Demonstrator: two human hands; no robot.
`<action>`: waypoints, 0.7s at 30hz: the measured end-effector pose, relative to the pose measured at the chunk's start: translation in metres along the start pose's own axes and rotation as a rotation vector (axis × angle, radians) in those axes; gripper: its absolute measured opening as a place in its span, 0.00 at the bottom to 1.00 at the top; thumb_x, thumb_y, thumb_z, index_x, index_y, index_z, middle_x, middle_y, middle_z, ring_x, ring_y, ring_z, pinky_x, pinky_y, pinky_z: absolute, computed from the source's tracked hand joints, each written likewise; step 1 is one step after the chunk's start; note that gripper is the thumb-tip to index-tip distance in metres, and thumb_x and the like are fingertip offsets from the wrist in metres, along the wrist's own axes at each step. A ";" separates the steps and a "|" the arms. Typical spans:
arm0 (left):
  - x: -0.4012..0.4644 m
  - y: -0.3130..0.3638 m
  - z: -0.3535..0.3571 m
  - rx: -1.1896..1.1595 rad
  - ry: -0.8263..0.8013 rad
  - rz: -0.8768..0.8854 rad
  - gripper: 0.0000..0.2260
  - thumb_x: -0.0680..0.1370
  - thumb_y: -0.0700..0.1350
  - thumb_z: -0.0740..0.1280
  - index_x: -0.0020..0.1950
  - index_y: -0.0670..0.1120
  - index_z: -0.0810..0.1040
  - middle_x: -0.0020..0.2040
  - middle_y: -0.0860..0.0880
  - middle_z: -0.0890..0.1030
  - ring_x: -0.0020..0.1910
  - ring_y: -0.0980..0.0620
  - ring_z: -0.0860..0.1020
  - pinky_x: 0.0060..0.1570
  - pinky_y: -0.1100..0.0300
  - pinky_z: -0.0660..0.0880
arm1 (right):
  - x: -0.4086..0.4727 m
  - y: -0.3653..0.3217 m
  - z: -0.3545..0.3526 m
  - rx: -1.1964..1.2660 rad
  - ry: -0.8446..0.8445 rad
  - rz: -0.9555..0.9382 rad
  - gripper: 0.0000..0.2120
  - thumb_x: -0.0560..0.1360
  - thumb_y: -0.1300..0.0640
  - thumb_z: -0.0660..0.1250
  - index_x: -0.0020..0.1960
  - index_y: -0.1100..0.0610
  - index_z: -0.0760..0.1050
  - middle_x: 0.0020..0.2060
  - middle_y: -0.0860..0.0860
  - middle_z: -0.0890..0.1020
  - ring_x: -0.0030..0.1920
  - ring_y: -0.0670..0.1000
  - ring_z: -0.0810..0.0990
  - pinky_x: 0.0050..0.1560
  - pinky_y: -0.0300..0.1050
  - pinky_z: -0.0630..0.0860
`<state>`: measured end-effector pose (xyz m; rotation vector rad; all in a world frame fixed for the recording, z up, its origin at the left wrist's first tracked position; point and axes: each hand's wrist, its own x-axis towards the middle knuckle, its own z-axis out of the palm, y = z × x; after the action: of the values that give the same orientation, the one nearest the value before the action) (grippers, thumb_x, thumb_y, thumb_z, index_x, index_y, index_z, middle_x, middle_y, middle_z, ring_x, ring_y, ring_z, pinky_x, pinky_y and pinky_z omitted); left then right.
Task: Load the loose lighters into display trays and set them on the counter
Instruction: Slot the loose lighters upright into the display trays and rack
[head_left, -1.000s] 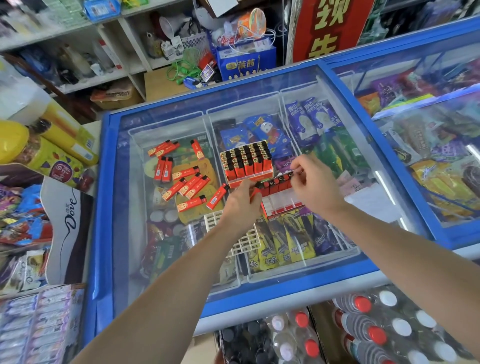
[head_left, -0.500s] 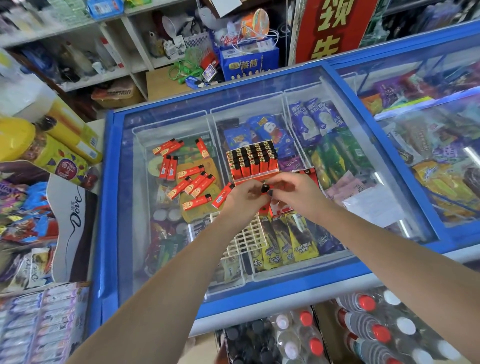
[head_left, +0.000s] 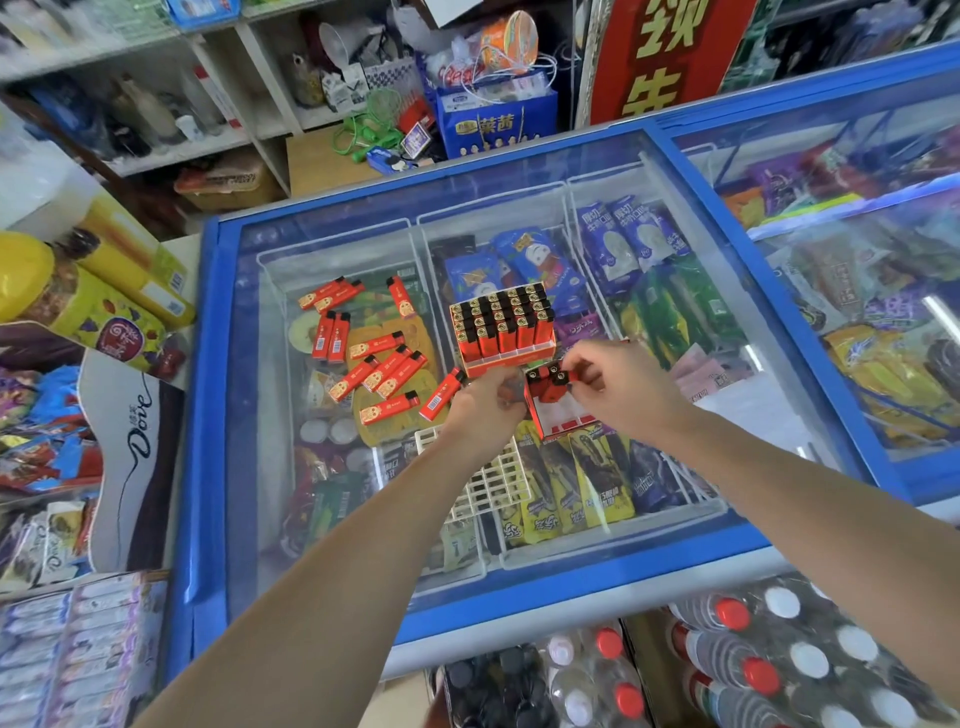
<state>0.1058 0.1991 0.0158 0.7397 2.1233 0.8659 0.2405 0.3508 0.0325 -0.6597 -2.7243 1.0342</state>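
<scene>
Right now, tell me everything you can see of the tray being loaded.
The tray being loaded is a small red box with a pale inside, looking like card or thin plastic. It sits on the freezer's glass lid, just in front of the full tray. Only its far end holds lighters, standing black tops up; the rest shows empty. The right hand pinches a lighter there; the left hand is against its left side.

I'm looking into a small shop. A glass-topped freezer (head_left: 208, 415) of wrapped ice creams (head_left: 628, 244) fills the middle of the frame, stocked shelves (head_left: 156, 156) run across the upper left, and bottled drinks (head_left: 727, 670) sit at the bottom right.
</scene>
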 end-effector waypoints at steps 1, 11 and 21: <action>0.001 0.001 0.001 0.012 0.002 0.000 0.21 0.81 0.42 0.66 0.75 0.51 0.72 0.57 0.52 0.78 0.45 0.56 0.77 0.29 0.71 0.69 | 0.000 0.000 0.003 -0.039 0.004 -0.038 0.09 0.74 0.68 0.68 0.52 0.58 0.81 0.44 0.50 0.84 0.43 0.49 0.83 0.47 0.46 0.82; 0.005 0.004 0.010 -0.023 0.069 0.054 0.18 0.82 0.38 0.65 0.70 0.51 0.78 0.56 0.52 0.81 0.52 0.54 0.81 0.47 0.63 0.76 | -0.001 0.003 0.028 -0.264 -0.050 -0.125 0.08 0.79 0.65 0.63 0.56 0.62 0.78 0.52 0.54 0.77 0.46 0.56 0.80 0.44 0.55 0.78; -0.001 0.001 0.007 0.010 0.028 0.078 0.22 0.82 0.36 0.62 0.73 0.54 0.75 0.57 0.53 0.81 0.55 0.52 0.81 0.44 0.61 0.76 | -0.007 -0.007 0.037 -0.445 -0.002 -0.179 0.10 0.76 0.66 0.68 0.56 0.59 0.77 0.44 0.52 0.79 0.34 0.55 0.79 0.30 0.52 0.77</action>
<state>0.1124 0.2018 0.0132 0.8246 2.1372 0.9120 0.2335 0.3214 0.0095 -0.4550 -2.9704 0.3887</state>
